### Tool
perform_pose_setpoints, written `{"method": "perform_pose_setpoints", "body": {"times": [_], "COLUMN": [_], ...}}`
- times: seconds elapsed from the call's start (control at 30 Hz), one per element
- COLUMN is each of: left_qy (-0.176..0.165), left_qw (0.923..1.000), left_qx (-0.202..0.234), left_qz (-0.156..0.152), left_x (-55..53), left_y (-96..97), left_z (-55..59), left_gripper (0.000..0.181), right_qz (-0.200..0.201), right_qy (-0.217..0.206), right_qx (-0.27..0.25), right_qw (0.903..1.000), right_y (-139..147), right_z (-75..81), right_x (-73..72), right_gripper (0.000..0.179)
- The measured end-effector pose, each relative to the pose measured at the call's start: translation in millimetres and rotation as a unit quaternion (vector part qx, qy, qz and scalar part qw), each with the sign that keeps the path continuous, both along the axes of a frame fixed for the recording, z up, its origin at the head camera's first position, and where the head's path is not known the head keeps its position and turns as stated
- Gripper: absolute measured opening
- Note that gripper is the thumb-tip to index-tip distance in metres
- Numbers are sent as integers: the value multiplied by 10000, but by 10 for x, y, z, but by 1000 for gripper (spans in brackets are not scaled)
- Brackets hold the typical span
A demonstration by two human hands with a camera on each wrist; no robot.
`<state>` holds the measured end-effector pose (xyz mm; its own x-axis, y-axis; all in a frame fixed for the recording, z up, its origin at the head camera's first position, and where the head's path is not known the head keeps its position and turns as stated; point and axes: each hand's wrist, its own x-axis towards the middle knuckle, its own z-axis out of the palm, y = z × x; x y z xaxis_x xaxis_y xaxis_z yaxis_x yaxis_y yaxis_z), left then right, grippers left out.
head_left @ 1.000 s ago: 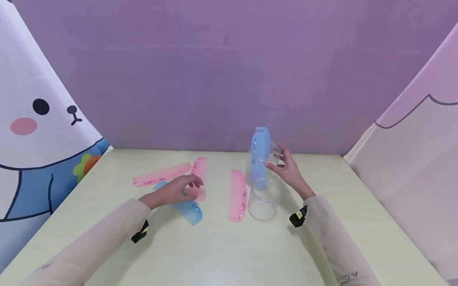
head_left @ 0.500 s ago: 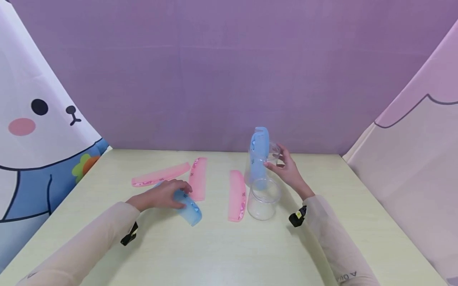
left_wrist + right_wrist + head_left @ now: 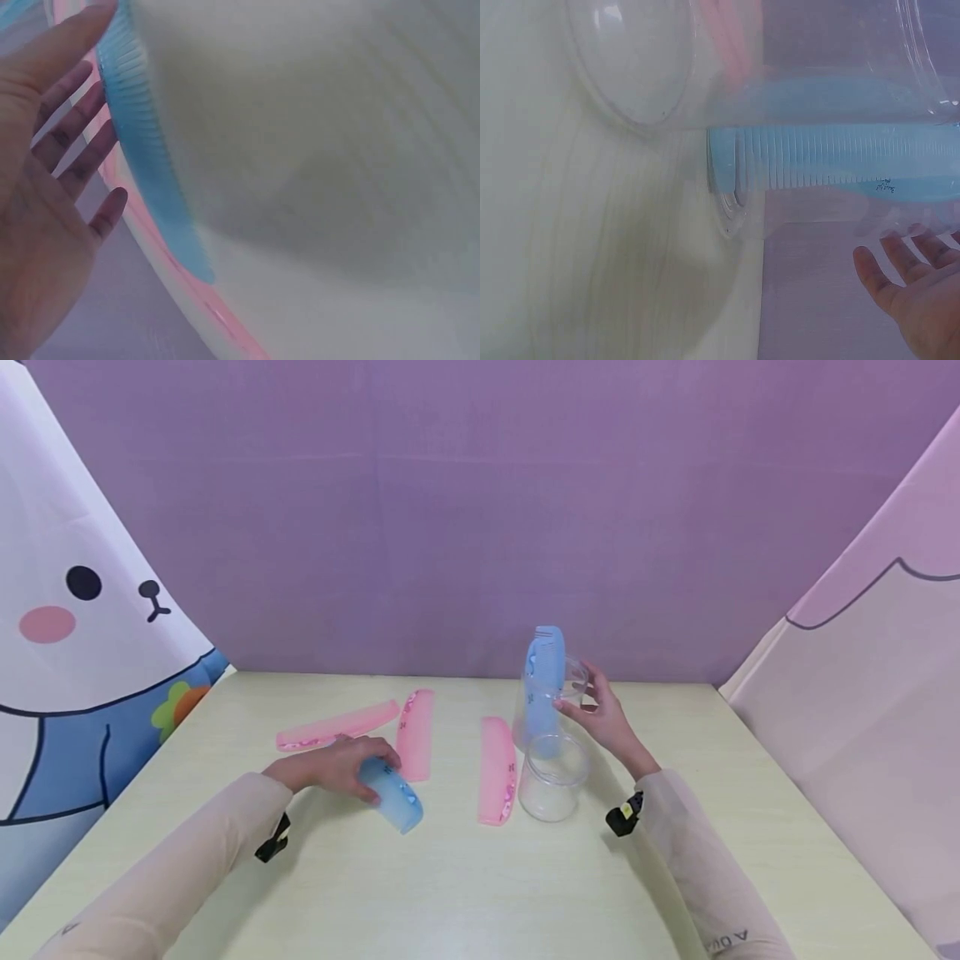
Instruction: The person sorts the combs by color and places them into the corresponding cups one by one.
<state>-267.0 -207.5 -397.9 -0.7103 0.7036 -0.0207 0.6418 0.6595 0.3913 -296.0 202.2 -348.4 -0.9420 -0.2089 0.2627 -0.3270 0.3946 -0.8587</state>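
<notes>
My left hand (image 3: 333,767) is over a blue comb (image 3: 399,803) lying slantwise on the table. Its thumb is at the near edge and its fingers are at the far edge, pinching the comb, as the left wrist view also shows. Under the hand, the comb's other end is mostly hidden. My right hand (image 3: 606,718) holds the upper part of a tall clear jar (image 3: 519,735), thumb on one side and fingers on the other. Blue combs (image 3: 549,667) stand upright in that jar, tops above its rim.
A second clear jar (image 3: 549,803) stands just in front of the first. One pink comb (image 3: 498,772) lies left of the jars. Two more, a slanted pink comb (image 3: 337,727) and an upright-lying pink comb (image 3: 417,735), lie beyond my left hand. A purple cloth (image 3: 465,527) backs the table.
My left hand has moved left and slightly nearer, off the pink comb's area, and its fingers have closed on the blue comb. The right hand and jars stay put.
</notes>
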Motion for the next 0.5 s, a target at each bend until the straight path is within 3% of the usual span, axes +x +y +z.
{"method": "perform_pose_setpoints", "body": {"times": [0.23,0.5], "left_qy": [-168,-231], "left_qw": [9997,9994], "left_qx": [-190,-261], "left_qz": [23,-61], "left_x": [-7,-29], "left_y": [45,78], "left_z": [54,72], "left_gripper": [49,48], "right_qz": [-36,-21], "right_qy": [123,271], "right_qx": [-49,2], "right_qw": [9999,9996], "right_y": [91,102], "right_z": [-216,-247], "right_x": [-185,-212], "right_gripper": [84,85]}}
